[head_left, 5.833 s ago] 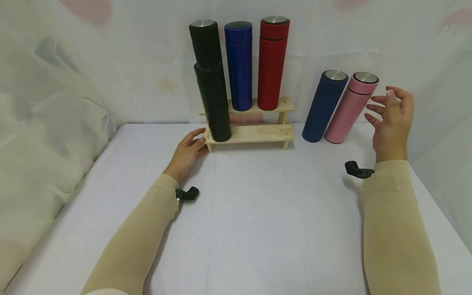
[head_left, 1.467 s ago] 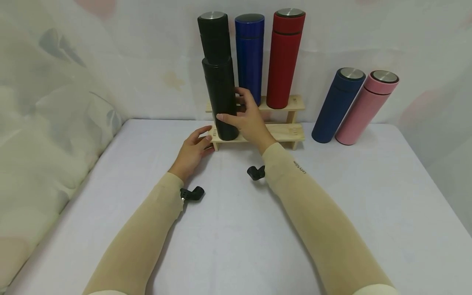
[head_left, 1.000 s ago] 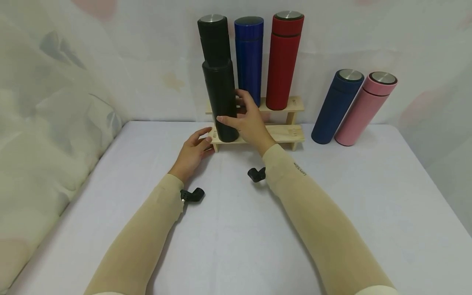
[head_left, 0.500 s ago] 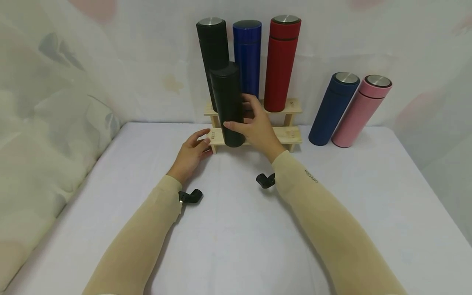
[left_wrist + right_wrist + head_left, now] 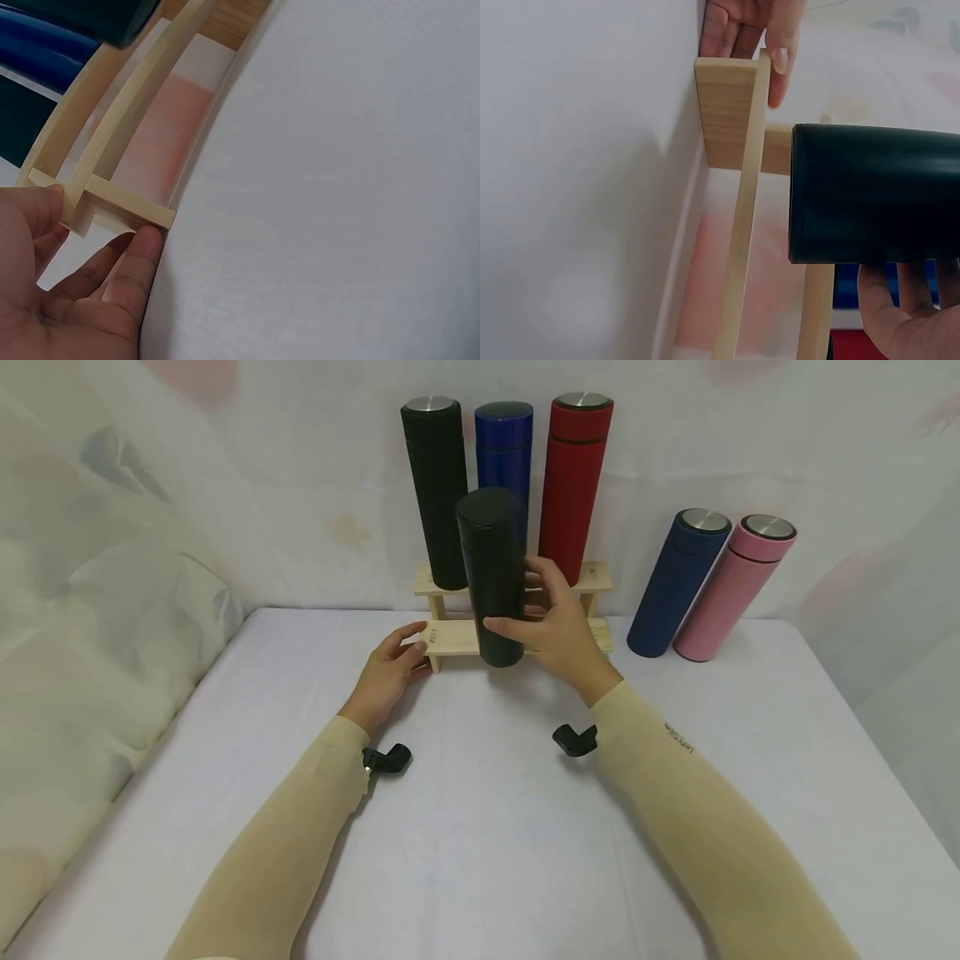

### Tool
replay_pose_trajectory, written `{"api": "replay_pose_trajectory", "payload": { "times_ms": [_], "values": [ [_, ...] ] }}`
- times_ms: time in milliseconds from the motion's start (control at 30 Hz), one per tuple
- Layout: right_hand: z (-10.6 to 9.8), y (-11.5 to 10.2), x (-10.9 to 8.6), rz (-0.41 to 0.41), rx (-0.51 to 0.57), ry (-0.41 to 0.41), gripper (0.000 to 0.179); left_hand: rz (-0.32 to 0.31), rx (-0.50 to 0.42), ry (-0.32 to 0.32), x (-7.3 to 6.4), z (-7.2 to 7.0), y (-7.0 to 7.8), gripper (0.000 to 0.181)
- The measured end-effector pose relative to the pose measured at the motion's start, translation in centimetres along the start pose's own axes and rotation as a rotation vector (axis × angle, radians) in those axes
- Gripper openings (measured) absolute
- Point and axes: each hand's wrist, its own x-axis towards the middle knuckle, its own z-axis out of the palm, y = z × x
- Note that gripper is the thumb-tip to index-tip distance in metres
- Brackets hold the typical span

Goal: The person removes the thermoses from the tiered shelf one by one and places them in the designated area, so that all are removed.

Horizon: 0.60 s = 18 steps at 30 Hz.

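My right hand [image 5: 558, 631] grips a black thermos bottle [image 5: 491, 577], thumb on its near side and fingers round the right. In the right wrist view the bottle's flat base [image 5: 799, 195] is apart from the lower board, so it hangs upright above it. My left hand [image 5: 382, 677] holds the left end of a two-tier wooden stand [image 5: 450, 639]; the left wrist view has its thumb at the board's end and fingertips against the leg [image 5: 131, 201]. On the upper tier stand another black bottle [image 5: 437, 502], a blue bottle [image 5: 504, 447], partly hidden, and a red bottle [image 5: 573, 493].
A navy bottle [image 5: 678, 585] and a pink bottle [image 5: 735, 589] stand side by side on the white table [image 5: 480, 827], right of the stand. A pale patterned curtain [image 5: 322, 485] closes off the back. Small black cameras sit at both wrists.
My right hand came from beside the pink bottle, took hold of the front black bottle, raised it off the lower tier's left end and moved it right. The left hand stays at the stand.
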Motion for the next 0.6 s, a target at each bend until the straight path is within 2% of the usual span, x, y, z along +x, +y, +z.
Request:
{"api": "replay_pose_trajectory", "payload": {
  "times_ms": [133, 400, 600],
  "values": [
    [-1.1, 0.0, -0.6, -0.021, -0.005, 0.019, 0.076, 0.003, -0.001, 0.000, 0.0, 0.0, 0.0, 0.049],
    [-3.1, 0.0, -1.9, 0.056, -0.020, 0.017, 0.078, -0.006, 0.002, 0.003, -0.2, 0.1, 0.6, 0.049],
    [-5.0, 0.2, -2.4, 0.043, -0.046, 0.032, 0.077, -0.019, 0.000, 0.005, -0.2, 0.2, 0.6, 0.048]
  ]
}}
